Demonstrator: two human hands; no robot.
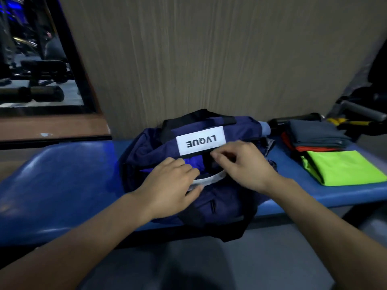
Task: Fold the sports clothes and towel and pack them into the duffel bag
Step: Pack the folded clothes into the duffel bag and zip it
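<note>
a person's left hand (173, 185) rests with straight fingers on the navy duffel bag (219, 206) on the blue table (62, 185); the right hand (240, 164) fingers pinch at its opening. folded clothes (318, 135) and a lime towel (343, 166) lie right of the fingers.

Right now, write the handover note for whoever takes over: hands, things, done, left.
Left hand: rests on the near edge of the duffel bag opening, fingers fairly straight.
Right hand: fingers curled at the far edge by the white label; grip unclear.
The bag sits on the blue bench.
Done: green cloth and grey and orange stack lie folded right of the bag.
Left: pack those in.
</note>
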